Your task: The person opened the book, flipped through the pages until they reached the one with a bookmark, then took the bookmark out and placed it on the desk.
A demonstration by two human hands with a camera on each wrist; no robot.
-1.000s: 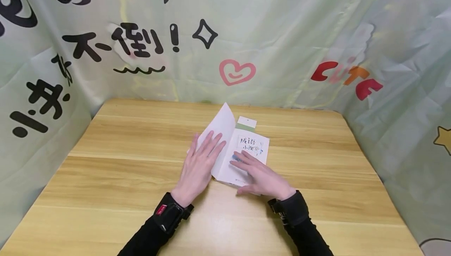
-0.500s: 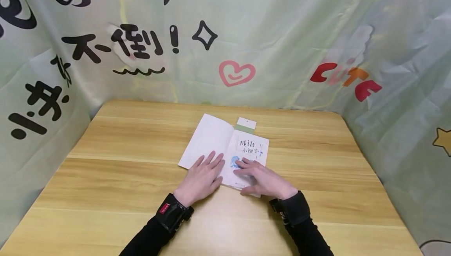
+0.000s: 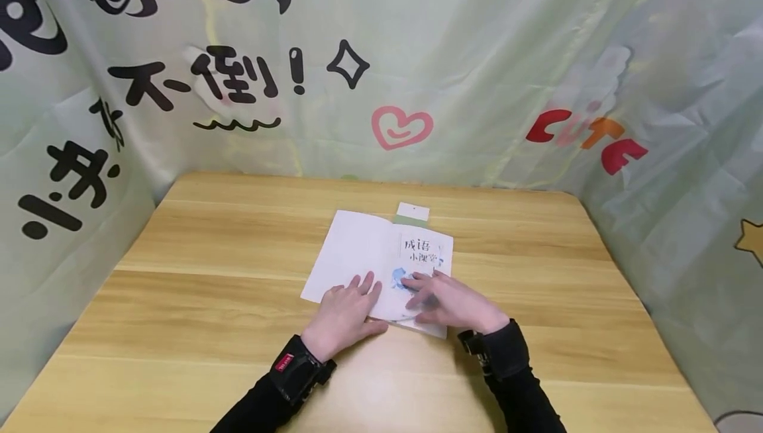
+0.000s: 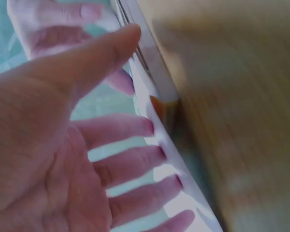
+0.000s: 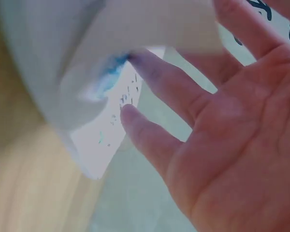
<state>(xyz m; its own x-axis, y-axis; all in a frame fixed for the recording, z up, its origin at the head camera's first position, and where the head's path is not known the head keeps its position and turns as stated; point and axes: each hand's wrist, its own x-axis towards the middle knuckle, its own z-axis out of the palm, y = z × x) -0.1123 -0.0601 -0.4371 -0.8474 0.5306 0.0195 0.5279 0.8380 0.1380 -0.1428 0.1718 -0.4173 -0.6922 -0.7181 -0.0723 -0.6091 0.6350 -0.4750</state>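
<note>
Left hand (image 3: 342, 317): fingers wide, on open book (image 3: 352, 244). Right hand (image 3: 457, 304): fingers bent, 成语小课堂 title page (image 3: 424, 243) under them, can't tell if pinched.

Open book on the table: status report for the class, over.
Left hand touching book, fingers extended. Right hand at title page, grip unclear. Book open on table. Right hand partly covering printing.

From here I see matt paper in the book (image 3: 352, 254), probably smooth, though my wrist views blur; softly shiny wood grain on the table (image 3: 208, 314); creased cloth backdrop (image 3: 489, 36); matt fabric sleeves (image 3: 524, 400).
</note>
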